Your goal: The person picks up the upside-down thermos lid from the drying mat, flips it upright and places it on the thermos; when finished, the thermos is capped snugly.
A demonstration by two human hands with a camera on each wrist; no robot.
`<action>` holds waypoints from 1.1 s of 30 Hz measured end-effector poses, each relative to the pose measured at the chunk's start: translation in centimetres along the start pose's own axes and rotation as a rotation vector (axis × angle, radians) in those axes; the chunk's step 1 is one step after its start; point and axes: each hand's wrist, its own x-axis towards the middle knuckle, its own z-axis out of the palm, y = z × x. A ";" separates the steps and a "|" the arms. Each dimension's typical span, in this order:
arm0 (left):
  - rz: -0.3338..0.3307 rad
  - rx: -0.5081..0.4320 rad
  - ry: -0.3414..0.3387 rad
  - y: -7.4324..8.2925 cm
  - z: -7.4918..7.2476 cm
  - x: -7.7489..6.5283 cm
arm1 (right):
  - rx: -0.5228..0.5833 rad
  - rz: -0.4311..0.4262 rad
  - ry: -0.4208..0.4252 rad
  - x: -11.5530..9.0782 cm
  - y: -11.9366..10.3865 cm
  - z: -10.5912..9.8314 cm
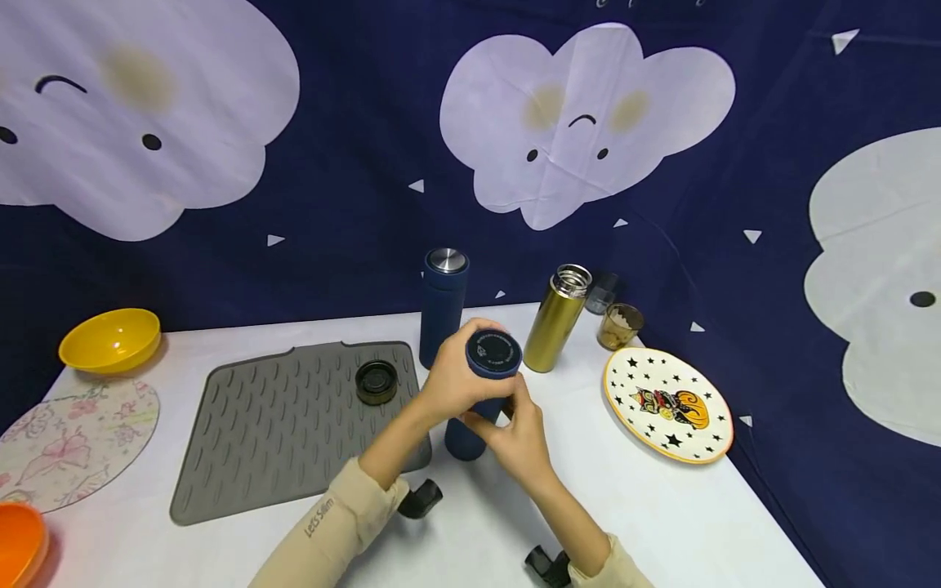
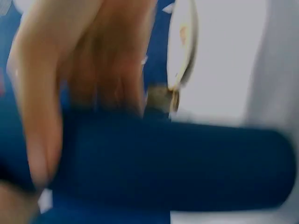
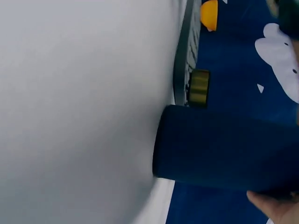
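Observation:
A navy blue thermos flask (image 1: 465, 439) stands nearly upright in front of me, its printed black end face (image 1: 493, 353) turned up. My left hand (image 1: 461, 377) grips it near the top, thumb and fingers wrapped round the side. Lower down, my right hand (image 1: 520, 437) holds it from the right. In the right wrist view the flask's lower end (image 3: 173, 144) is right at the white table. Behind it stand another navy flask (image 1: 443, 302) with a steel top and a gold flask (image 1: 553, 327) with an uncovered mouth. A round gold-and-black lid (image 1: 376, 382) lies on the grey mat (image 1: 294, 441).
A yellow bowl (image 1: 110, 341), a floral placemat (image 1: 81, 445) and an orange bowl (image 1: 20, 539) are at the left. To the right lies a patterned plate (image 1: 669, 405), with an amber cup (image 1: 620, 327) and a clear cup (image 1: 603, 292) behind it. A cloud-print cloth (image 1: 353, 163) hangs behind.

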 end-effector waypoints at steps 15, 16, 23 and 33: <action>0.014 -0.679 -0.998 -3.9 -2.8 4.2 | 0.038 0.041 -0.034 -1.1 0.1 0.8; -0.010 -0.668 -0.964 -4.0 -2.9 4.0 | 0.047 0.046 -0.041 -1.1 0.1 0.8; -0.240 -0.386 -0.529 -2.8 -6.3 -0.4 | 0.101 0.094 -0.025 0.9 0.5 0.0; -0.393 -0.083 0.021 -1.9 -11.5 -7.7 | -0.126 0.099 0.272 11.2 2.9 -0.3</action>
